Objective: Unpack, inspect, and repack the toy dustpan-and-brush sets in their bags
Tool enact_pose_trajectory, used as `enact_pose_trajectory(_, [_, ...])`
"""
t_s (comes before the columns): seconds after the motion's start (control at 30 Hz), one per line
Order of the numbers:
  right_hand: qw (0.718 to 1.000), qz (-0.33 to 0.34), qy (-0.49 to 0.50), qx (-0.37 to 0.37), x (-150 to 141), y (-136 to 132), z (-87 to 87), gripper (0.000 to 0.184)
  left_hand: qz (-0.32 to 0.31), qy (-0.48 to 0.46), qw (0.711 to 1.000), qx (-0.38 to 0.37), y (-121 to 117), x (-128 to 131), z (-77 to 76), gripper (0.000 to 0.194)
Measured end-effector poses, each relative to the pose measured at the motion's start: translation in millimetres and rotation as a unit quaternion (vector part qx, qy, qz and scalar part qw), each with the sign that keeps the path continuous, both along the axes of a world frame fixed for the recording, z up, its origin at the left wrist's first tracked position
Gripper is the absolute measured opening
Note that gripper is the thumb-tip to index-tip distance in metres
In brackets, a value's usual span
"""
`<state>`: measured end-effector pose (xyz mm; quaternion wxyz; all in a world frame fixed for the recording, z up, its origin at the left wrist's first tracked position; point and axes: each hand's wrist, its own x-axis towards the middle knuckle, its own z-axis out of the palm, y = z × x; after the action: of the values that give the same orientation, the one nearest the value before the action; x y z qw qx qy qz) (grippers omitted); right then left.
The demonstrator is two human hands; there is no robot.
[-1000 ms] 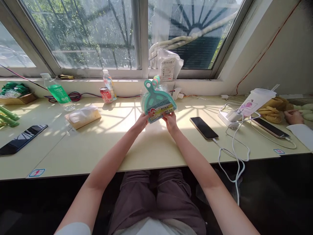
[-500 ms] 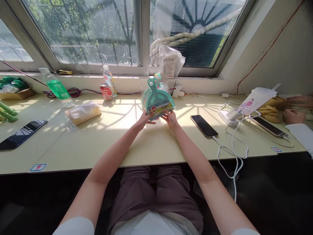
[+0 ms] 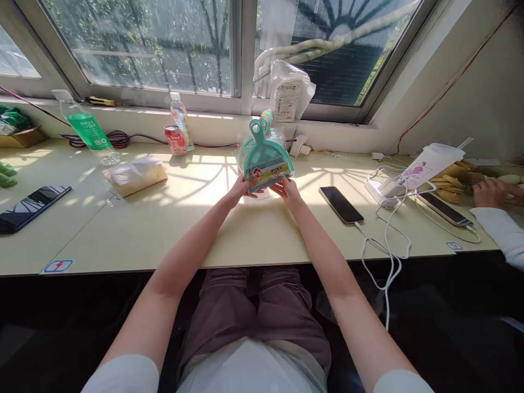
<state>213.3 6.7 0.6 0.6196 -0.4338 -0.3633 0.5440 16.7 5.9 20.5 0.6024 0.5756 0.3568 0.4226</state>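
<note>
A pack of small teal dustpans (image 3: 264,157) in clear plastic, with a printed label near its lower edge, stands upright over the middle of the pale yellow desk (image 3: 164,229). My left hand (image 3: 241,189) grips its lower left corner. My right hand (image 3: 287,190) grips its lower right corner. Both arms reach straight out from my lap. More coloured handles show behind the front dustpan's ring.
A black phone (image 3: 340,204) on a white cable (image 3: 385,256) lies right of my hands. Further right are a cup (image 3: 426,164), a second phone (image 3: 444,210) and another person's hand (image 3: 493,192). At left are a wrapped block (image 3: 135,174), a green-labelled bottle (image 3: 88,131), a red can (image 3: 175,140) and a dark phone (image 3: 30,200).
The dustpan pack has tipped from slightly slanted to more upright and sits a little farther from me. My view has shifted down and right.
</note>
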Motion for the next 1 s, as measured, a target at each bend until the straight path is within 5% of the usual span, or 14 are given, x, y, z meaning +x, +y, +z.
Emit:
enact_pose_trajectory(0.1, [0.993,0.069,-0.096,-0.019,20.7,-2.7,8.9,0.028,0.005,-0.032,0.999,-0.024,12.0,-12.2,-2.8,0.059])
enact_pose_trajectory(0.17, [0.982,0.026,-0.185,0.014,34.1,-5.8,14.3,0.028,0.019,-0.056,0.997,-0.049,21.6,-24.3,-4.8,0.055])
enact_pose_trajectory(0.27, [0.931,-0.07,-0.329,0.143,40.1,-11.1,18.2,0.024,0.058,-0.089,0.989,-0.104,33.1,-42.9,-7.6,0.05])
enact_pose_trajectory(0.37, [0.869,-0.04,-0.424,0.251,28.1,-14.8,17.8,0.053,0.044,-0.116,0.983,-0.133,37.3,-54.3,-9.5,0.046])
enact_pose_trajectory(0.43, [0.855,-0.026,-0.437,0.277,17.9,-15.2,16.8,0.052,0.016,-0.107,0.985,-0.138,36.9,-56.3,-10.7,0.041])
enact_pose_trajectory(0.6, [0.876,-0.064,-0.384,0.286,12.7,-11.1,13.3,0.007,-0.016,-0.049,0.988,-0.144,30.5,-51.5,-11.0,0.035])
enact_pose_trajectory(0.87, [0.856,-0.179,-0.397,0.277,13.5,-1.7,-2.8,0.027,-0.117,0.027,0.99,-0.073,11.1,-41.2,6.5,0.047])
enact_pose_trajectory(1.0, [0.915,-0.141,-0.315,0.21,12.7,0.5,-7.9,0.055,-0.133,0.051,0.99,-0.014,11.1,-36.4,6.2,0.061])
